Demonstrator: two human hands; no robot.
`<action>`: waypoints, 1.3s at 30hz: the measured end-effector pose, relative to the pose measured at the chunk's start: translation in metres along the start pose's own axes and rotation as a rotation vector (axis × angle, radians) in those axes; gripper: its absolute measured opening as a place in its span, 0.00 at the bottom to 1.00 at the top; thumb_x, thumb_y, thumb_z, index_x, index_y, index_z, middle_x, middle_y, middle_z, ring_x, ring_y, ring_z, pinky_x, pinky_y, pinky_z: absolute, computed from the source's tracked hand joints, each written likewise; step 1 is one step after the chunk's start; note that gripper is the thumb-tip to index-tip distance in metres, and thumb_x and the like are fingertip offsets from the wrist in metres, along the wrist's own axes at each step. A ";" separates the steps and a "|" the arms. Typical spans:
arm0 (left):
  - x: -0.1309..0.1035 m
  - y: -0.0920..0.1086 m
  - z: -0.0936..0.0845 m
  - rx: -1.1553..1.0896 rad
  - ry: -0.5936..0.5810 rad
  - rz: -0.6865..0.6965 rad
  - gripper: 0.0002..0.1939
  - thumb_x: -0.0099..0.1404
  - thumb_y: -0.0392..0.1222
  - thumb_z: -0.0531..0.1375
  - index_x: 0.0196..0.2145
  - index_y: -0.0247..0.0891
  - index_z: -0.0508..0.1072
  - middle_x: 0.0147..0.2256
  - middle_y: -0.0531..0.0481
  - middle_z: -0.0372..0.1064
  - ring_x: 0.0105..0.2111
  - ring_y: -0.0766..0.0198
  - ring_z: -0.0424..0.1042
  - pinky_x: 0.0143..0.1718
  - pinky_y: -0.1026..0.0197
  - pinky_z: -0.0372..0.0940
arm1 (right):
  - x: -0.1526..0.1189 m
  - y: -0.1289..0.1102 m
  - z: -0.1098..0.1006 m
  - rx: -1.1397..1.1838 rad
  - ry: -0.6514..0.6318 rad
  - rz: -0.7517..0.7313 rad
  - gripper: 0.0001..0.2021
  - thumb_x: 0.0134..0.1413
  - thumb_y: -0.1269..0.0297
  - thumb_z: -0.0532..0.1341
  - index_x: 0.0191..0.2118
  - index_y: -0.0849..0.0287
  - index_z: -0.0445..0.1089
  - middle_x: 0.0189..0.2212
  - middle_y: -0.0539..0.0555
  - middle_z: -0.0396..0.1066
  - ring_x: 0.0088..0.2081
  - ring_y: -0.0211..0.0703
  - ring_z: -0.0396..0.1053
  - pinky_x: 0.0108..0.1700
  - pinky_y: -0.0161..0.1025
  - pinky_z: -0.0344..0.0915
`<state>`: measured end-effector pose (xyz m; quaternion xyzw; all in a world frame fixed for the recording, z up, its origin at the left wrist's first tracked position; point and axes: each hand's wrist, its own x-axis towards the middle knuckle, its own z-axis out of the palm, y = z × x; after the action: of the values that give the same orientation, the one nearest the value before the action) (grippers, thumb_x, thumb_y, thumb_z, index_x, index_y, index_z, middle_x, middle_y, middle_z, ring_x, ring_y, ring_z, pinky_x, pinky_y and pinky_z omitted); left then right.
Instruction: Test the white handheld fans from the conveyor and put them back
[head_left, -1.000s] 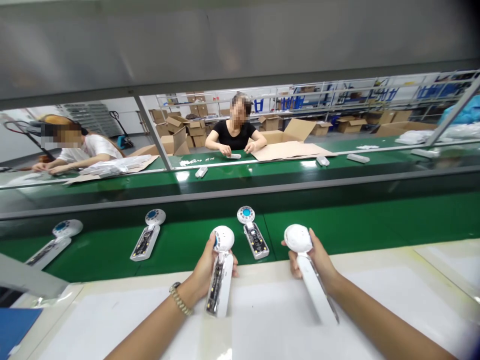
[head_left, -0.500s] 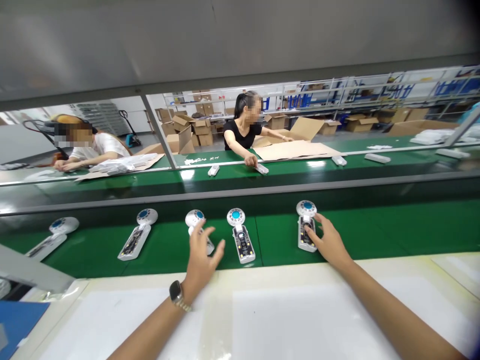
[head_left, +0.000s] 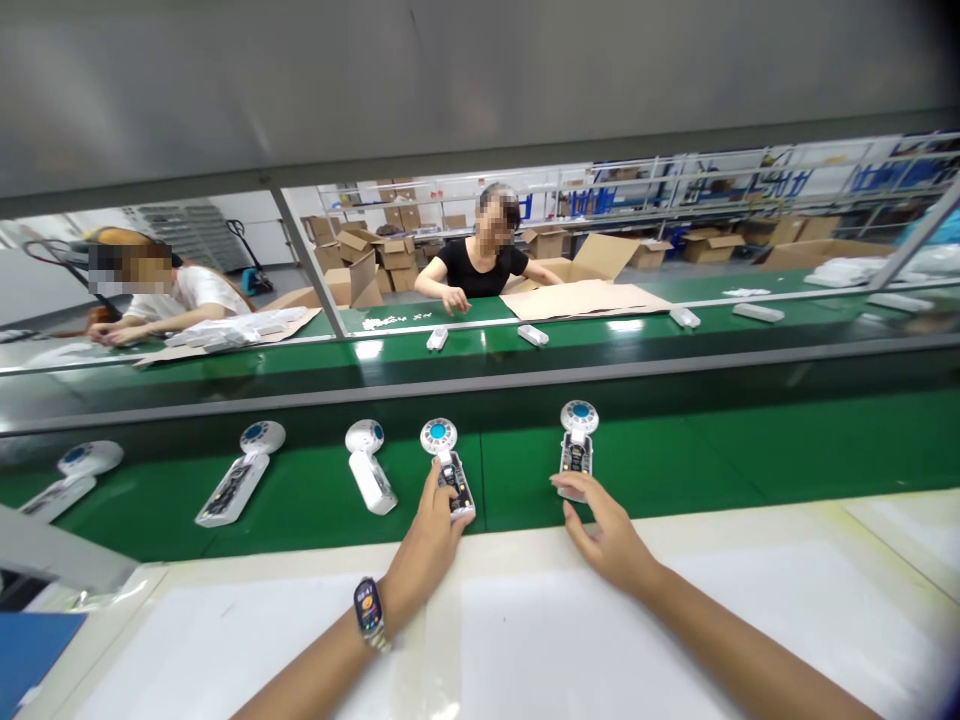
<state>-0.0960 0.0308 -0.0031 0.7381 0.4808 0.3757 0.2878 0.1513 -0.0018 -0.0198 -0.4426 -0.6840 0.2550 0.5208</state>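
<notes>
Several white hand-held devices with round heads and blue centres lie on the green conveyor belt (head_left: 675, 450). My left hand (head_left: 427, 540), with a watch on its wrist, pinches the lower handle end of one open device (head_left: 448, 465) whose circuit board shows. My right hand (head_left: 609, 538) is spread flat, its fingertips touching the bottom end of another open device (head_left: 576, 448) further right. A closed white device (head_left: 367, 465) lies just left of my left hand.
Two more devices (head_left: 236, 475) (head_left: 67, 472) lie further left on the belt. A white table (head_left: 562, 640) is under my forearms. Beyond a metal rail (head_left: 480, 385), two people work at a second belt with small white parts, cardboard sheets and boxes.
A second ago each hand held a device above the white table. Both devices now lie on the belt, the hands rest at device ends, and the belt's items have shifted left.
</notes>
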 end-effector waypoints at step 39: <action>-0.020 0.023 0.006 0.214 -0.182 0.328 0.20 0.68 0.40 0.46 0.56 0.41 0.57 0.63 0.44 0.34 0.60 0.53 0.46 0.58 0.52 0.51 | -0.032 -0.046 0.050 1.072 -0.482 0.730 0.28 0.49 0.63 0.60 0.55 0.55 0.50 0.28 0.50 0.68 0.27 0.43 0.72 0.27 0.40 0.67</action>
<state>-0.0848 0.0034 0.0067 0.8637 0.3634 0.2961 0.1852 0.0906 -0.0461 -0.0146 -0.2570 -0.3674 0.8082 0.3819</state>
